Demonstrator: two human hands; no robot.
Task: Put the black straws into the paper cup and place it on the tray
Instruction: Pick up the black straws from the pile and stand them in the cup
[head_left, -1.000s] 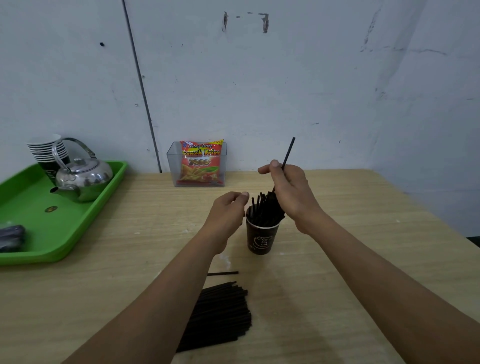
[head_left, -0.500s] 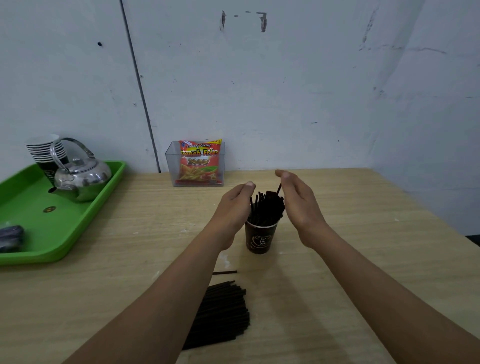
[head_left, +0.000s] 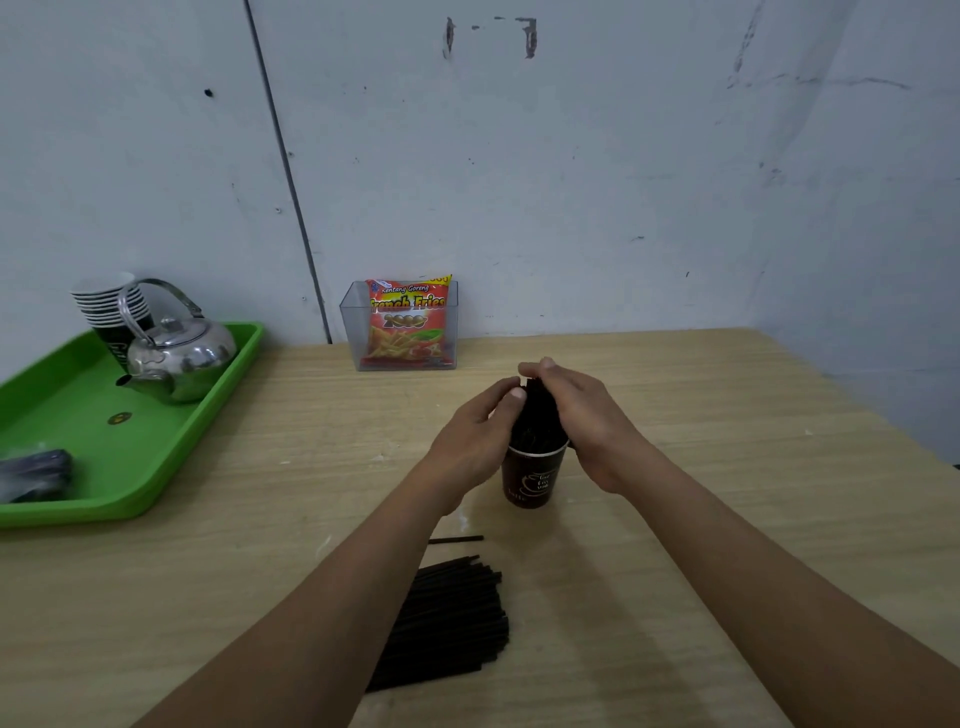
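The left hand (head_left: 478, 436) and right hand (head_left: 592, 421) curl round the black straws (head_left: 535, 421) standing in the paper cup (head_left: 532, 478), tidying the bundle, I'd say. The loose pile (head_left: 452, 618) on the person's side of the cup needs loading next; the green tray (head_left: 78, 395) waits well left of it.

Visible body parts: two forearms and two hands; the upper arms lie outside the frame. The left forearm (head_left: 332, 613) is bare along its whole visible length, with a smooth surface. The right forearm (head_left: 753, 571) is likewise bare down to the wrist. The left hand (head_left: 478, 441) is bare, with a short-trimmed thumbnail (head_left: 517, 394). The right hand (head_left: 587, 421) is bare, with knuckle ridges showing across its back
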